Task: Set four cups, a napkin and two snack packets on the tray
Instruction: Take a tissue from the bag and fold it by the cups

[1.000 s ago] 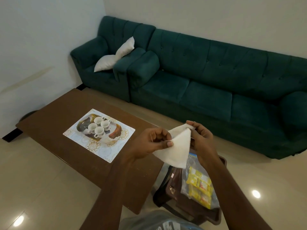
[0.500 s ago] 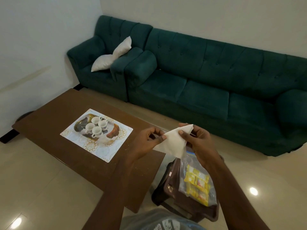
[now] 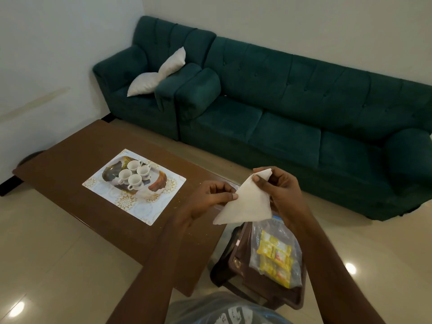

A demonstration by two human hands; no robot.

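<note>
A long green sofa [image 3: 292, 108] sits far back by the wall. Nearer on the left, a brown table [image 3: 70, 160] holds a flowery tray [image 3: 149, 202] with four white cups [image 3: 133, 175] close together. In the air, near and to the right, hangs a white napkin [image 3: 247, 204] folded into a triangle. The right hand [image 3: 282, 192] pinches its top corner. The left hand [image 3: 210, 197] pinches its left edge. Below, yellow snack packets [image 3: 274, 258] lie in a clear bag.

Four cups [image 3: 133, 175] crowd the tray's [image 3: 157, 183] ten o'clock half; its four o'clock end lies bare, reachable over open table [image 3: 70, 157].
</note>
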